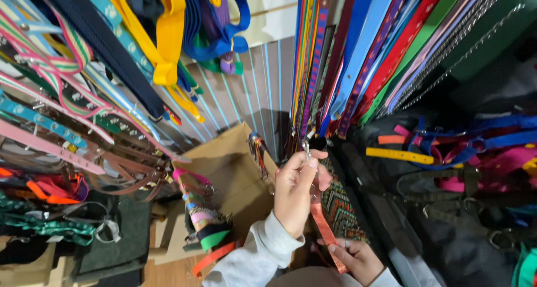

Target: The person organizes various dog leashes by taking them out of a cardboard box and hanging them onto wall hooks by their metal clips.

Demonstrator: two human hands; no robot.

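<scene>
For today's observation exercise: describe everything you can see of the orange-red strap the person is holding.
The strap is a narrow, flat orange-red band with a slight sheen, perhaps leather or coated webbing. It runs diagonally, from a metal clip at its top, pinched by the left hand, down to the right hand, whose fingers grip its lower end. It hangs in front of a patterned woven band.

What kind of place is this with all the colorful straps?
Probably a pet shop's collar and leash display. Many leashes hang in rows, buckled collars hang at left, and harnesses sit at right. The left hand and right hand hold an orange strap.
</scene>
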